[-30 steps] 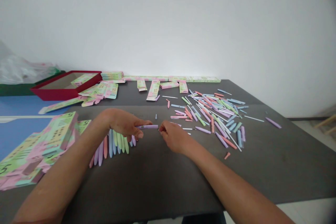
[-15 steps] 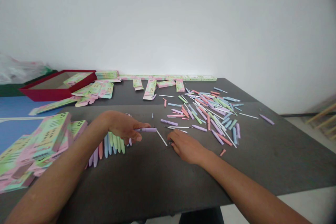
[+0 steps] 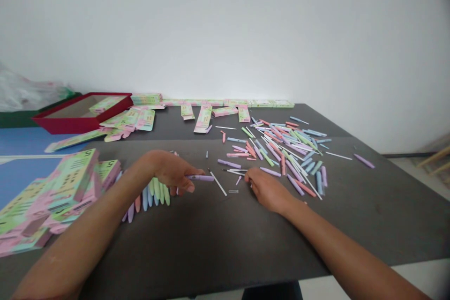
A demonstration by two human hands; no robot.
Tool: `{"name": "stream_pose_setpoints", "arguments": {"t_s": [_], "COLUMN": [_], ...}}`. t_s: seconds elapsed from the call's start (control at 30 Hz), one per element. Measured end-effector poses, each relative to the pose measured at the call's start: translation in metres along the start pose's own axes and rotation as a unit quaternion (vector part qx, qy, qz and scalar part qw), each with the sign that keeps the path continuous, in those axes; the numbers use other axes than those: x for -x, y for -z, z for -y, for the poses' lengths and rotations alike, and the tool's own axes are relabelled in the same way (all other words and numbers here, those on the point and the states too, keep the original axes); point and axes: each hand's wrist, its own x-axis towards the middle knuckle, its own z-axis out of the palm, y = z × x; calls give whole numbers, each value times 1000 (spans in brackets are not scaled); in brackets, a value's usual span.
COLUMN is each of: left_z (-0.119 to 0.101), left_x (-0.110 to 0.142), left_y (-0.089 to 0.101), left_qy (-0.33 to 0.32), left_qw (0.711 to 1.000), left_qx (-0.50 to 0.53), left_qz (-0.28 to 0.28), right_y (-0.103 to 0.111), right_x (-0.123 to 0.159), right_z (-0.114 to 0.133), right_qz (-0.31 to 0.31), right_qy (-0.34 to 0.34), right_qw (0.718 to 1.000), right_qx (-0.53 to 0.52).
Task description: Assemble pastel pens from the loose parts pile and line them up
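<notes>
My left hand (image 3: 176,173) is closed on a purple pen barrel (image 3: 202,178), which points right. Below that hand lies a row of pastel pens (image 3: 156,192) in green, blue, red and purple. My right hand (image 3: 267,188) rests low over the table with its fingers curled; what they hold, if anything, is hidden. Just left of its fingertips lie thin white refills (image 3: 234,171) and a small purple plug (image 3: 239,180). A short clear tube (image 3: 233,191) and a single white refill (image 3: 218,183) lie between the hands.
Loose pen parts (image 3: 288,145) spread over the right of the dark table (image 3: 211,243). Printed boxes (image 3: 70,183) are stacked at left, with flat cartons (image 3: 130,122) behind. A red tray (image 3: 80,115) stands at the back left. More boxes (image 3: 225,102) line the wall.
My right hand has moved right, uncovering the short clear tube and the small purple plug. My left hand still holds the purple barrel. The whole view has shifted slightly.
</notes>
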Motion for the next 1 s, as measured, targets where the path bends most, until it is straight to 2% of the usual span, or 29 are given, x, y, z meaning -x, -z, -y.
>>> {"name": "stream_pose_setpoints", "arguments": {"t_s": [0.07,0.27,0.43,0.57,0.63,0.7,0.73,0.8,0.9,1.0], "left_z": [1,-1,-3,-2,-2,-2,-2,-4,-6,-5], "left_x": [-1,-4,-7,-5,-4,-4,-4,-6,-9,-11], "left_y": [0,-1,-4,-3,-3,-2,-3,-3,-5,-5], "left_qy": [-2,8,20,25,25,27,28,30,38,37], "left_qw": [1000,1000,1000,1000,1000,1000,1000,1000,999,999], "left_qx": [10,-2,20,8,10,14,14,7,-4,1], "left_qz": [2,5,13,11,10,5,2,1,10,11], "right_y": [-3,-11,-19,-5,12,34,44,62,74,70], "right_x": [2,9,6,1,-2,-7,-10,-16,-20,-18], "right_z": [5,17,14,10,-1,-20,-32,-57,-85,-95], "right_qz": [1,4,12,-13,-53,-90,-83,-26,44,61], "right_qy": [6,-45,1,27,-22,-123,-170,-224,-224,-205], "right_qw": [999,994,996,993,991,979,970,958,960,970], "right_qx": [38,104,93,115,124,139,154,178,163,111]}}
